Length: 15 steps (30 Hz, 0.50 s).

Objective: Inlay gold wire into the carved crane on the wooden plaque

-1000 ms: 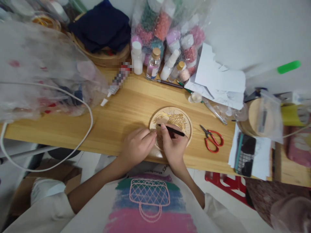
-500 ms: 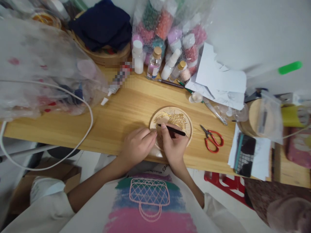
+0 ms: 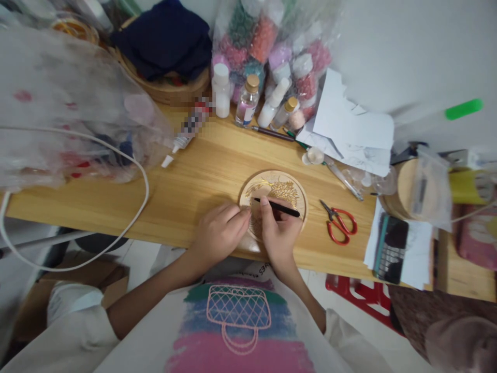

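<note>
A round pale wooden disc (image 3: 254,178) with raised gold wire outlines (image 3: 285,190) lies on the table in front of me. My right hand (image 3: 280,230) rests over its lower right part, closed around slim black tweezers (image 3: 285,209). Their narrow tip points left, over the middle of the disc. My left hand (image 3: 223,228) is at the disc's left edge, thumb and fingers pinched together close to the tip. Whatever sits in that pinch is too small to make out. Red-handled scissors (image 3: 340,224) lie to the right of the disc.
Along the back stand small bottles (image 3: 247,106) and a bag of coloured jars (image 3: 264,41). A glue tube (image 3: 190,127) lies at back left, near a large plastic bag (image 3: 77,103) and a white cable (image 3: 145,181). To the right are papers (image 3: 349,124) and a phone (image 3: 392,248).
The black tweezers and my right hand have shifted very slightly to the right. My left hand stays where it was, as do the disc and scissors.
</note>
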Tool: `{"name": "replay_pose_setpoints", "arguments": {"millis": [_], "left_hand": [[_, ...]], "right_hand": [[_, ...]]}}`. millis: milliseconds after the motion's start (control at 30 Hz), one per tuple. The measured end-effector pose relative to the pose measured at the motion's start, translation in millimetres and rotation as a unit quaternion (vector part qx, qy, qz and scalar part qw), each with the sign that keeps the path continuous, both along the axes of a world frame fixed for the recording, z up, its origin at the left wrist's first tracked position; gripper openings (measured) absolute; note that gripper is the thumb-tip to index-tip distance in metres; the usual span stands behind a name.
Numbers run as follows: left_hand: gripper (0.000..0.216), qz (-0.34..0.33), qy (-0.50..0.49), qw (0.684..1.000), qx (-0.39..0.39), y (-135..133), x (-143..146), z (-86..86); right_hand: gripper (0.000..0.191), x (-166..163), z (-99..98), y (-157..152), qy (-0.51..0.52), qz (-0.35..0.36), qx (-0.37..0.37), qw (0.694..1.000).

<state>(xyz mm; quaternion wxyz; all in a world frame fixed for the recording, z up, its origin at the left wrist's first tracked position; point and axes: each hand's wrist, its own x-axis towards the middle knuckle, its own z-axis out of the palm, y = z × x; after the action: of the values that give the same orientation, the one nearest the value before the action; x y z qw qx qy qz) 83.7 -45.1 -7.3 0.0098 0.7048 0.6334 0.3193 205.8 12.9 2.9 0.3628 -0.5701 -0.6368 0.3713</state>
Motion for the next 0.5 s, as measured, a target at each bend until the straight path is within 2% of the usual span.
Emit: {"name": "replay_pose_setpoints", "arguments": {"millis": [500], "left_hand": [[0.021, -0.001, -0.001, 1.000, -0.008, -0.5, -0.8, -0.8]], "right_hand": [[0.022, -2.7, 1.0, -0.6, -0.015, 0.014, 0.012, 1.000]]}}
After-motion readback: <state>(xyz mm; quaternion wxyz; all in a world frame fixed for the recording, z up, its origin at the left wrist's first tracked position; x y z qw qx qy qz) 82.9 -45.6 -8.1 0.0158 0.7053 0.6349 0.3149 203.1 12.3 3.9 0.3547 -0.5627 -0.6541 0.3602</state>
